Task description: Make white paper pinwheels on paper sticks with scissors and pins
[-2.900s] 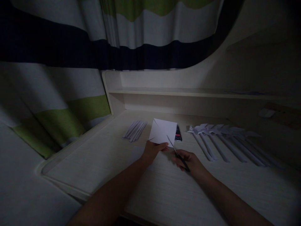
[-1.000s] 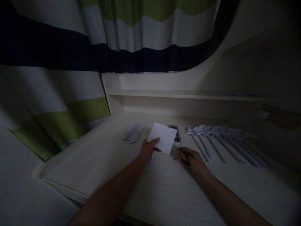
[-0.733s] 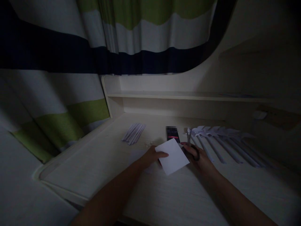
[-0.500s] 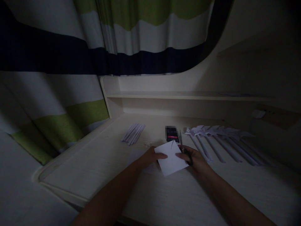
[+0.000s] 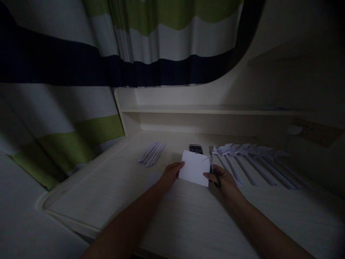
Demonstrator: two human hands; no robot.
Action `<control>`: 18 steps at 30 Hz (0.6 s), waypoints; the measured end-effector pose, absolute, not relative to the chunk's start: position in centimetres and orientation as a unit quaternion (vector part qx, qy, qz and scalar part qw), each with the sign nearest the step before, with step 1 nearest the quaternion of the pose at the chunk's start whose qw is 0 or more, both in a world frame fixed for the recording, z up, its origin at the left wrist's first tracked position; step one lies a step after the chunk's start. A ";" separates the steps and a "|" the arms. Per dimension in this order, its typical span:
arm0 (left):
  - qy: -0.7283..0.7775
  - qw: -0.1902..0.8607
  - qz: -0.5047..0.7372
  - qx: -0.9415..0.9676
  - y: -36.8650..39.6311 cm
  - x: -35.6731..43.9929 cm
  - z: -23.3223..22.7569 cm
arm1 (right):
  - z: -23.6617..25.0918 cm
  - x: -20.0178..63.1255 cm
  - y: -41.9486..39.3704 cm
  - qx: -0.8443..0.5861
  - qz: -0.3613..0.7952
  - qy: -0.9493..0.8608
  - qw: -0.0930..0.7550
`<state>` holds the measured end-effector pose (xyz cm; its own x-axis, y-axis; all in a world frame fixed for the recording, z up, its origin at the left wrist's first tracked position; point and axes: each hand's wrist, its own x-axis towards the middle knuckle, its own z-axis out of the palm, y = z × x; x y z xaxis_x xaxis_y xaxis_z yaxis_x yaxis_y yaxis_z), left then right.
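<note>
On the desk [image 5: 188, 223], your left hand [image 5: 170, 175] pinches the left edge of the paper [image 5: 194, 168], raised just above the surface before the phone [image 5: 195, 148]. It looks light, floppy, easily creased: hold it by the edges. Your right hand [image 5: 225, 181] grips the scissors [image 5: 213, 169] at its right edge.

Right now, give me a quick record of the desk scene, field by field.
left hand: holds white paper square at its left edge
right hand: grips scissors, blades at the paper's right edge
left of hands: bundle of paper strips
right of hands: row of paper pinwheels
behind paper: dark phone
surface: pale desk
</note>
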<state>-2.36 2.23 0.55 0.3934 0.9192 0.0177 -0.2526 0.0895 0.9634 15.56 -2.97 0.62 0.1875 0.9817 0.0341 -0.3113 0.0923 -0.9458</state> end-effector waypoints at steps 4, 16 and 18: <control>0.304 0.667 0.397 0.552 1.9 -2.1 0.4 | 0.5 15.7 -2.8 -0.434 0.474 -0.359 0.677; 0.331 0.617 0.399 0.592 0.7 -0.6 -0.4 | 0.6 14.0 -3.8 -0.479 0.439 -0.412 0.639; 0.345 0.607 0.413 0.585 0.8 -0.7 -0.3 | 0.7 13.9 -3.8 -0.488 0.430 -0.416 0.635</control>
